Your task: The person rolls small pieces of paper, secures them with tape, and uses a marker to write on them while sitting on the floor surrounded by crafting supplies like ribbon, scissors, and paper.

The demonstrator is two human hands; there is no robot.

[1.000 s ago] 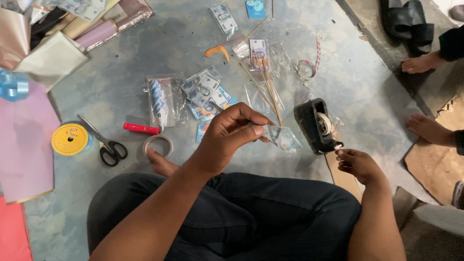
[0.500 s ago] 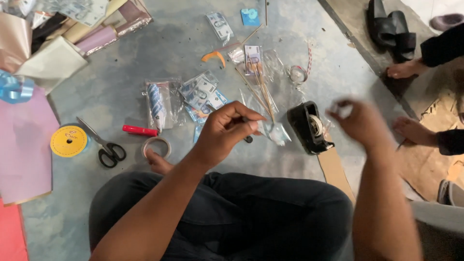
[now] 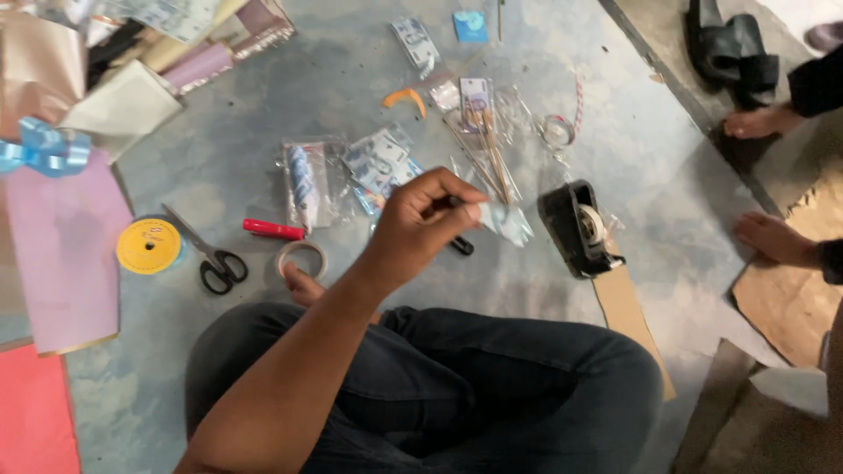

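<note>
— Gone from view since a moment ago: the right hand. What about the left?

— Left hand [image 3: 420, 221] is pinched shut on a small clear packet [image 3: 505, 219], held above the floor [image 3: 237, 105], beside the black tape dispenser [image 3: 575, 230].

— Nearby?

— Scissors [image 3: 209, 254], tape roll [image 3: 302, 259], red marker [image 3: 273, 230].

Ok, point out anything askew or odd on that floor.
Nothing is spilled or broken. The scissors lie open beside the yellow ribbon spool, and clear packets are strewn loosely. The left hand pinches a small clear piece.
</note>
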